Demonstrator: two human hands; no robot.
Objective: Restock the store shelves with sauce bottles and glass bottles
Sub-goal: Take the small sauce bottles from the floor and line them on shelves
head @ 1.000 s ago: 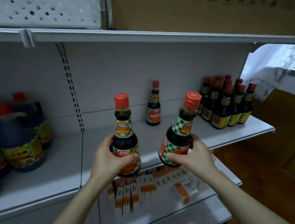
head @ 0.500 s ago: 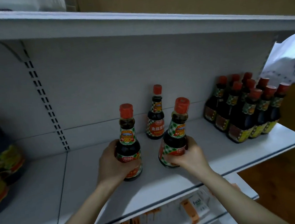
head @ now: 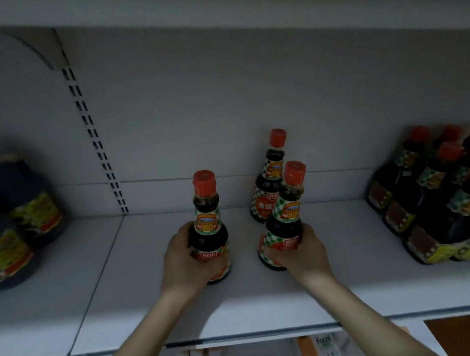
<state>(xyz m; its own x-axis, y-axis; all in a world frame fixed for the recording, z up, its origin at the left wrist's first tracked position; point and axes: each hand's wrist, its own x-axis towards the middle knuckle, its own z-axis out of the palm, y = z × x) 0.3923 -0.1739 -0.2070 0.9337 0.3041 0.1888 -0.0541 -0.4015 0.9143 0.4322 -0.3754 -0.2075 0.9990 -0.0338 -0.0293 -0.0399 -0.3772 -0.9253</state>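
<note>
Left bottle (head: 209,228) is standing upright mid-shelf (head: 154,306), left hand (head: 183,261) wrapping round its lower body. Right bottle (head: 284,219) is tilting, cap rightward, right hand (head: 302,254) curling round its base, just before a third bottle (head: 269,179). Bottle group (head: 437,197) is sitting far right, jugs (head: 5,220) far left.

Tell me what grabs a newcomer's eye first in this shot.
Mid-shelf, the left hand grips the left bottle and the right hand grips the right bottle, both dark sauce with red caps, over the white shelf. A lone matching bottle stands just behind the right one, near the back wall. A packed group of similar bottles crowds the right end, and large dark jugs sit far left.
</note>
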